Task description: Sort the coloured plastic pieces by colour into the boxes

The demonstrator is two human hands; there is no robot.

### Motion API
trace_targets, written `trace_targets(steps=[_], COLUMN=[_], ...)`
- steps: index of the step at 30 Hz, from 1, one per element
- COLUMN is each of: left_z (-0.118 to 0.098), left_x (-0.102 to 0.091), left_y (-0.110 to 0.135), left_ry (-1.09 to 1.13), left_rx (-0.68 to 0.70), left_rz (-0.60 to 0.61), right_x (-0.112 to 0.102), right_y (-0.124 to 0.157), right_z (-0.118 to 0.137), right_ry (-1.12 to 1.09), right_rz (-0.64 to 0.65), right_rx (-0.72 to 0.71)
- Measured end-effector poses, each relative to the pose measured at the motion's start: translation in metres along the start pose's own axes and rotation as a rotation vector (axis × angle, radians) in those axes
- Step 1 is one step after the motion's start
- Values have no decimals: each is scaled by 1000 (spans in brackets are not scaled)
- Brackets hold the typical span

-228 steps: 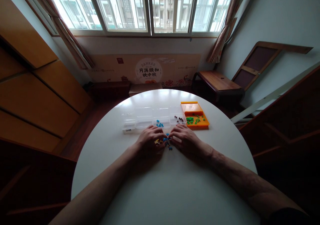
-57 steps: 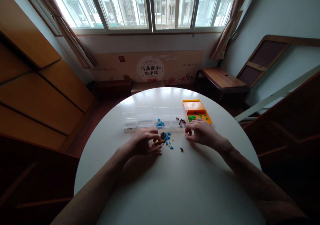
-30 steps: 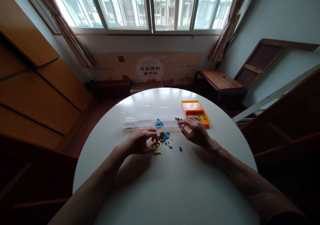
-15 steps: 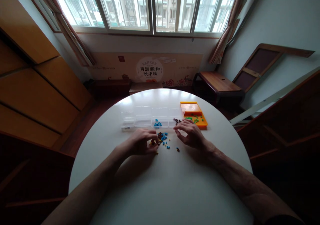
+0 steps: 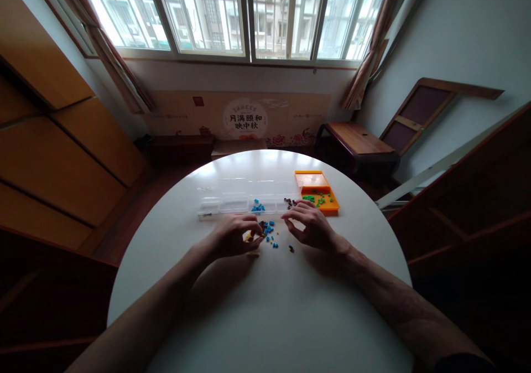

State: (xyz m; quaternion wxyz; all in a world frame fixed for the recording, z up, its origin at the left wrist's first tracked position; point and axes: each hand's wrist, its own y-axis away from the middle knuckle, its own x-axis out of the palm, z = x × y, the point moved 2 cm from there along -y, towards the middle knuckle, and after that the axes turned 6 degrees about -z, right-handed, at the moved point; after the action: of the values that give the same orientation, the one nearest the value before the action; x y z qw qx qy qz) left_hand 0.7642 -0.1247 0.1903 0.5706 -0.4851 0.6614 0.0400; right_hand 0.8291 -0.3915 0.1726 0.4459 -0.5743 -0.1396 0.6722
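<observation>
The left hand [image 5: 234, 236] curls over the left side of the mixed bricks [image 5: 269, 229], well in from the table's [image 5: 265, 317] far edge; whether it grips any cannot be told. The right hand [image 5: 286, 224], thumb parted from fingers, hovers by the clear box's [image 5: 233, 207] near right corner, beside the orange case [image 5: 331, 211].

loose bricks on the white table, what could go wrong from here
The left hand, right by the mixed pile, could scatter it. The right hand is close to the orange tray and clear box; a careless sweep might nudge either, perhaps spilling pieces. The small piece lying apart from the pile may get overlooked.
</observation>
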Motion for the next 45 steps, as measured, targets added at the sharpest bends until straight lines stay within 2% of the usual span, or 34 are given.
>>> trace_targets(steps=[7, 15, 24, 28, 33, 37, 40, 45], left_z=[-4, -15, -19, -14, 4, 14, 13, 10], left_x=[6, 19, 22, 13, -10, -20, -22, -22], left_y=[-1, -6, -7, -9, -5, 2, 6, 8], left_ry=[243, 420, 481, 447, 337, 226, 224, 211], left_rx=[-183, -243, -285, -264, -228, -188, -160, -172], left_rz=[-139, -166, -151, -154, -185, -56, 50, 132], right_x=[2, 10, 9, 9, 1, -3, -2, 5], right_y=[-1, -1, -2, -1, 0, 2, 3, 3], right_z=[14, 16, 19, 13, -8, -25, -31, -27], right_ry=[-85, -134, -141, -110, 31, 176, 229, 196], right_rz=[36, 92, 49, 13, -167, -257, -237, -215], right_rx=[-135, -221, -245, -174, 65, 213, 277, 293])
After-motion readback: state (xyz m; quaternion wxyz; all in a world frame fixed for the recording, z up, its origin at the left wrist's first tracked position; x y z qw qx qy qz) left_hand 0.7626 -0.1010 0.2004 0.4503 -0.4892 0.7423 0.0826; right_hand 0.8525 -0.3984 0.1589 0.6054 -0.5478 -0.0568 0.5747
